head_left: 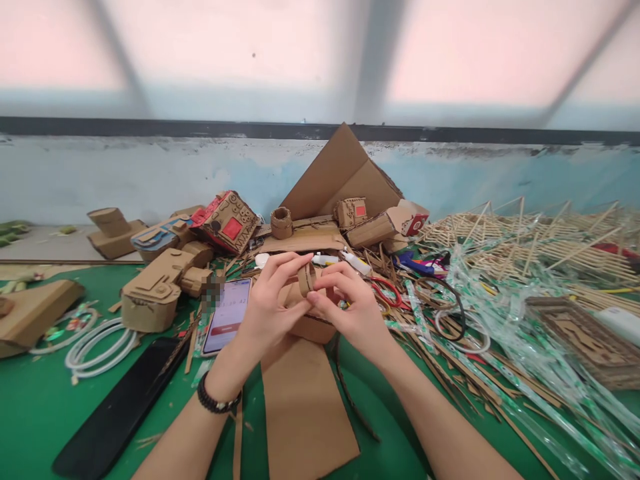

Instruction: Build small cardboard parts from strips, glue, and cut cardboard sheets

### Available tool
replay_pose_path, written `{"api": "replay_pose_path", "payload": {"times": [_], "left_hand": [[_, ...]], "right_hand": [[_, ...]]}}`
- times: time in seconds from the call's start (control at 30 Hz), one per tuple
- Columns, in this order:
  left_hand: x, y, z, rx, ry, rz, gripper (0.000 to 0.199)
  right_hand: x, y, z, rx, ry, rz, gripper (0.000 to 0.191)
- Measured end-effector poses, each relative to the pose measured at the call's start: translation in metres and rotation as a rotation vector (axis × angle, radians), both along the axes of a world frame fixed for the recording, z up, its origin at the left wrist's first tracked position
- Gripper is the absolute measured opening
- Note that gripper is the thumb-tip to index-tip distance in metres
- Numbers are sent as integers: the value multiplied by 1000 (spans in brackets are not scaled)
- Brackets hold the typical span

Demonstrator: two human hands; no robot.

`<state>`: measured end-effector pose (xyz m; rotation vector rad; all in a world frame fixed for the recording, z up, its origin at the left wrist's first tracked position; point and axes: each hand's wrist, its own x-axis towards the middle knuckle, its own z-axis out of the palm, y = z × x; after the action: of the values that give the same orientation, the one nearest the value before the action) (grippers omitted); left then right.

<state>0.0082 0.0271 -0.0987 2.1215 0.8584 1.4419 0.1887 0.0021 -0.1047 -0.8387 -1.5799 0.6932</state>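
Within the grip (267,300) (354,303) (two-handed), curled cardboard (304,283)

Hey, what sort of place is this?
Probably a craft workspace, perhaps for model-making: a green table bears several cardboard models, loose cardboard strips and a pile of thin pale sticks.

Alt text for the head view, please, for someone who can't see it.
A person's left hand and right hand hold a curled cardboard strip above a cardboard box at a cluttered green table. A lit smartphone and a camera-shaped cardboard model sit to the left; thin wooden sticks are heaped to the right.
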Motion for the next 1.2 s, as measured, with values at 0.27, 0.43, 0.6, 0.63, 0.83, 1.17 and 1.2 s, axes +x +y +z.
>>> {"api": "replay_pose_path", "payload": {"times": [0.27,0.43,0.6,0.63,0.83,1.17,1.2], "left_hand": [[0,-2,15,-512,-302,-84,52],[2,-2,12,-580,-256,-40,47],[1,0,12,-484,-175,-36,32],[0,0,12,-455,-170,-17,30],[-1,-1,10,-341,-151,68,14],[8,-6,1,-211,-178,52,9],[8,-6,0,-203,-176,54,9]], "right_hand": [[7,5,3,-362,314,116,38],[5,2,1,-239,201,136,32],[2,-2,3,76,-56,56,15],[1,-3,3,129,-112,38,13],[0,-1,-4,387,-337,-49,8],[-5,1,-12,497,-410,-80,10],[-5,1,-12,508,-402,-77,11]]}}
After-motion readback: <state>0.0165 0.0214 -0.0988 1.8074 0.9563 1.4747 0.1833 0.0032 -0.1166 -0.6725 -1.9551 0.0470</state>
